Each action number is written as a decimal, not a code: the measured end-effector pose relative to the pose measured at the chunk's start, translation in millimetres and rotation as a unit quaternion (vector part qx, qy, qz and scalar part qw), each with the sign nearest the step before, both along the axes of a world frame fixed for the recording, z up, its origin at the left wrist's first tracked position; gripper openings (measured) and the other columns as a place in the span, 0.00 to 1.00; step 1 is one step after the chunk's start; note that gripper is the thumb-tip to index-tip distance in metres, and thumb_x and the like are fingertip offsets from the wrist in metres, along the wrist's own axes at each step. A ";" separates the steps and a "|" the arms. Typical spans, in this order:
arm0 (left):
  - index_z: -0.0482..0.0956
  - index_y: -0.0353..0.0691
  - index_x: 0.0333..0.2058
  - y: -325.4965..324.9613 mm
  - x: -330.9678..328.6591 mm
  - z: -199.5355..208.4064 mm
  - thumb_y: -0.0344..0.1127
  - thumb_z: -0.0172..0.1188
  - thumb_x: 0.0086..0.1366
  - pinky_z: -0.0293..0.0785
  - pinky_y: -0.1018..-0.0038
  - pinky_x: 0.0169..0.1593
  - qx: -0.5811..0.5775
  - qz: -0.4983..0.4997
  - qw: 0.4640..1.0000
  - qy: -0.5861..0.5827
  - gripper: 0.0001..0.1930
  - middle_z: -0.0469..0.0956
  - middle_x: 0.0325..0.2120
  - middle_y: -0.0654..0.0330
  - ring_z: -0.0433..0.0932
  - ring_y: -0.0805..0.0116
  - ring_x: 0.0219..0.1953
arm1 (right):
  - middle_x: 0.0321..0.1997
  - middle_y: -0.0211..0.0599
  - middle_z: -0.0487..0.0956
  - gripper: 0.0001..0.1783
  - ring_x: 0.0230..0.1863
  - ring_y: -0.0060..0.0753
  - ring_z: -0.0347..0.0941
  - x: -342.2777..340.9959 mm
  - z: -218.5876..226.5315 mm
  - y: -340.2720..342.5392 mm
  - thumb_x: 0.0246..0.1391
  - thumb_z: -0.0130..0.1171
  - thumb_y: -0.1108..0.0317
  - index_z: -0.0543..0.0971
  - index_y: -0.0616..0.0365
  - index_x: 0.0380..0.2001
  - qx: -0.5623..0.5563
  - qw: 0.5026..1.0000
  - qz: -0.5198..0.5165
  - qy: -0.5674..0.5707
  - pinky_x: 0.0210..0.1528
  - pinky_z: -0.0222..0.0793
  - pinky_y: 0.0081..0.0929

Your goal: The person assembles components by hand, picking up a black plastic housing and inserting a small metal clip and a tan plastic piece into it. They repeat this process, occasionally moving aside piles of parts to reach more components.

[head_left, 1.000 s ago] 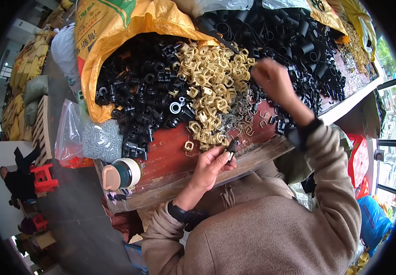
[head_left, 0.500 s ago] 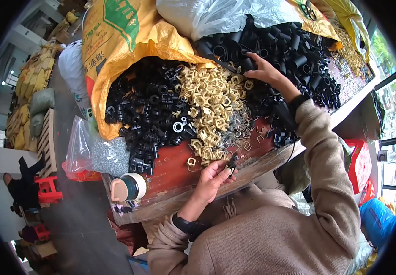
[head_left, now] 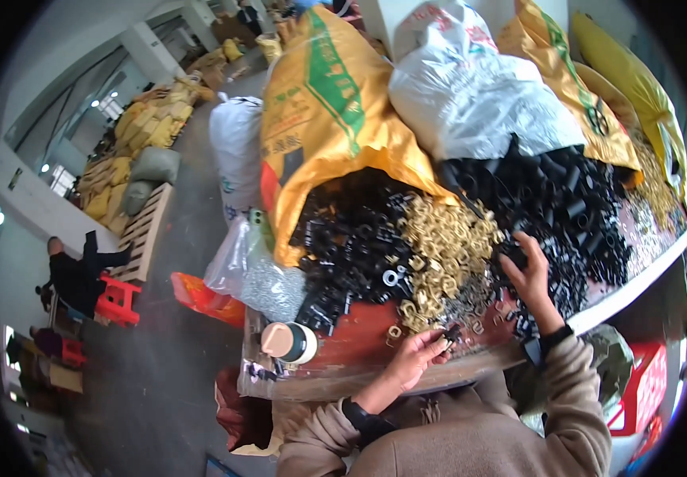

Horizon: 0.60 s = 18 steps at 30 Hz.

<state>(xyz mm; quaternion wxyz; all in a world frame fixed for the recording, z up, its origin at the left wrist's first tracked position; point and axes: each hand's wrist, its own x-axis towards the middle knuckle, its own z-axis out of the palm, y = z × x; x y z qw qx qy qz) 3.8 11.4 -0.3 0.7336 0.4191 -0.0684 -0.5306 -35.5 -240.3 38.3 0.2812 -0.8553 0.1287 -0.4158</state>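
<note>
My left hand (head_left: pixel 416 355) rests low over the red table (head_left: pixel 355 338), fingers pinched on a small dark fitting (head_left: pixel 450 334) at the near edge of a heap of brass-coloured ring fittings (head_left: pixel 443 250). My right hand (head_left: pixel 530 274) reaches further out, fingers spread and pressed into the pile of black plastic fittings (head_left: pixel 574 215) to the right of the brass heap. Whether it holds one is hidden. A second spill of black fittings (head_left: pixel 343 246) lies to the left of the brass heap.
A yellow woven sack (head_left: pixel 327 111) and a white sack (head_left: pixel 478 87) lie behind the piles, more yellow sacks (head_left: pixel 597 87) at right. A tape roll (head_left: pixel 289 342) and clear bag of small metal parts (head_left: pixel 268 282) sit at the table's left. A person (head_left: pixel 77 274) sits by a red stool far left.
My right hand drew back from the far black pile to the near one beside the brass heap. My left hand stayed at the table's near edge; the view tilted upward.
</note>
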 end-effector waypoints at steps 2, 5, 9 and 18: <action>0.67 0.35 0.43 2.9 4.9 0.0 0.32 0.50 0.57 0.67 0.84 0.34 0.002 0.008 1.000 0.006 0.15 0.72 0.33 0.62 0.69 0.78 0.29 | 0.22 0.34 0.65 0.16 0.24 0.27 0.63 -5.6 3.8 -1.1 0.38 0.58 0.70 0.68 0.62 0.32 0.013 1.000 -0.006 0.006 0.28 0.59 0.22; 0.67 0.35 0.43 1.9 6.5 1.4 0.32 0.51 0.57 0.66 0.85 0.32 -0.001 0.020 1.000 0.004 0.15 0.72 0.31 0.63 0.68 0.79 0.27 | 0.23 0.30 0.66 0.12 0.26 0.23 0.63 -11.4 -3.6 -0.7 0.40 0.56 0.71 0.69 0.61 0.30 0.122 0.992 0.025 0.012 0.30 0.60 0.21; 0.67 0.35 0.43 -3.9 6.2 5.2 0.32 0.51 0.57 0.64 0.86 0.29 -0.016 0.020 1.000 -0.011 0.15 0.71 0.28 0.66 0.66 0.81 0.25 | 0.25 0.26 0.66 0.11 0.27 0.15 0.62 -21.2 -9.3 51.5 0.41 0.57 0.69 0.69 0.58 0.30 0.279 0.938 0.173 0.116 0.26 0.59 0.11; 0.68 0.33 0.38 10.3 15.0 24.0 0.31 0.53 0.55 0.62 0.87 0.23 0.023 0.043 0.992 -0.116 0.12 0.70 0.24 0.65 0.65 0.83 0.21 | 0.23 0.27 0.68 0.18 0.22 0.14 0.64 -26.8 10.5 91.5 0.47 0.54 0.70 0.62 0.59 0.40 0.516 0.763 0.339 0.194 0.20 0.59 0.11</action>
